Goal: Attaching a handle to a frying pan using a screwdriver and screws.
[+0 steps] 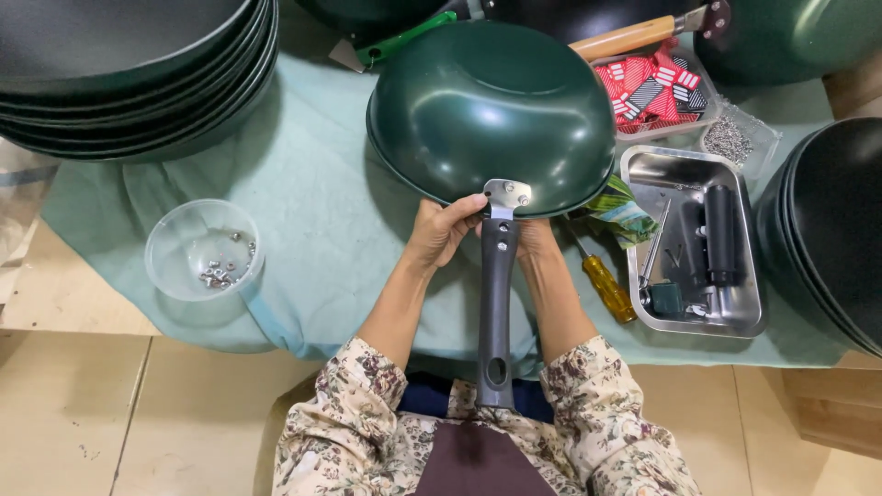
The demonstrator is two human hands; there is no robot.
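A dark green pan (487, 115) lies upside down on a pale green cloth (303, 211). Its long black handle (496, 303) points toward me, joined to the pan by a silver riveted bracket (508, 195). My left hand (441, 230) grips the top of the handle just below the bracket, thumb near the metal plate. My right hand (537, 241) sits behind the handle on its right side, mostly hidden by it, fingers against the pan's rim.
A clear plastic cup (204, 253) of small screws stands at left. A steel tray (694, 243) with tools and a yellow-handled screwdriver (606, 287) lie at right. Stacked black pans (138, 73) are at top left; more pans (827, 220) at right.
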